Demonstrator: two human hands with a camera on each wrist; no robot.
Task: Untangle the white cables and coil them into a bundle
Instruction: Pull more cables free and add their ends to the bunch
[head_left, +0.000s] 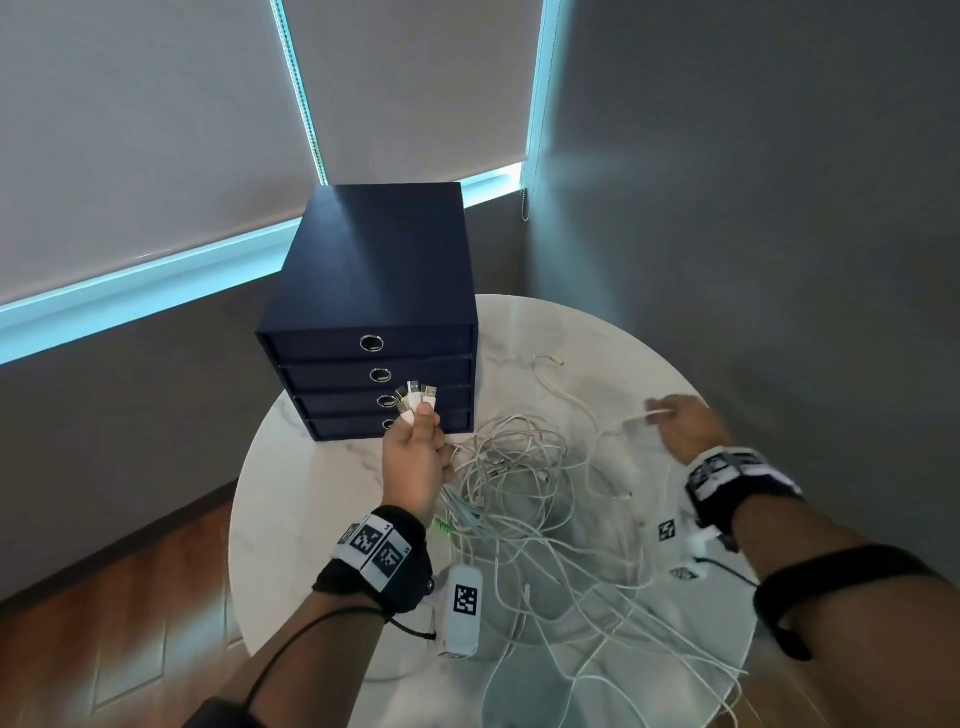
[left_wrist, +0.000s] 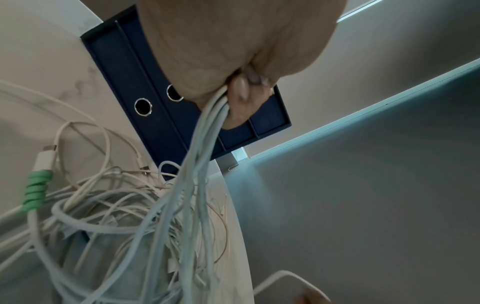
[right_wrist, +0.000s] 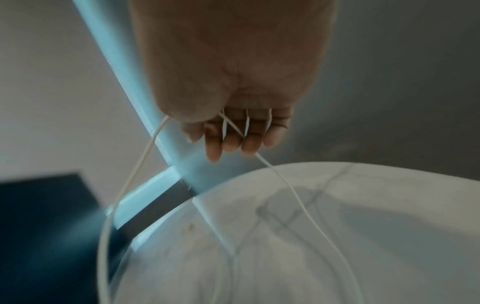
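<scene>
A tangle of white cables (head_left: 519, 483) lies spread over the round marble table (head_left: 597, 332). My left hand (head_left: 421, 431) is raised in front of the drawer box and grips several cables just below their USB plugs (head_left: 415, 397), which stick up above the thumb. In the left wrist view those cables (left_wrist: 205, 131) hang from the fist (left_wrist: 241, 90) down into the tangle (left_wrist: 116, 205). My right hand (head_left: 672, 418) is at the table's right side and holds one thin white cable (head_left: 628, 420). In the right wrist view this cable (right_wrist: 291, 185) runs across the curled fingers (right_wrist: 233, 142).
A dark blue box of drawers (head_left: 374, 291) stands at the table's far left. A white device with a black marker (head_left: 464, 608) lies near the front edge, and a plug with a green coil sleeve (left_wrist: 35, 191) sits in the tangle. Grey walls enclose the corner.
</scene>
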